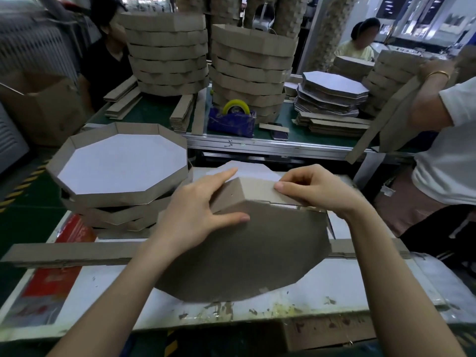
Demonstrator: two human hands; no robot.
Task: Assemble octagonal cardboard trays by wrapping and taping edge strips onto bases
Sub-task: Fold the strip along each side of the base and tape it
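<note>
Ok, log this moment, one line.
step: wrapping | left hand: presses edge strip on base | right hand: pinches edge strip

Soft, even light; faint shadows beneath the left grip (195, 210). Far beyond the right grip (316, 189) windows (422, 11) glare, and edges bow, blurred.

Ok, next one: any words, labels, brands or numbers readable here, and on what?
None legible.
Red printed sheet: pale print, too blurred to read.
Metal rail: small dark scribbles, too small to read.
Tape dispenser, edge strip, cardboard base: no print visible.
</note>
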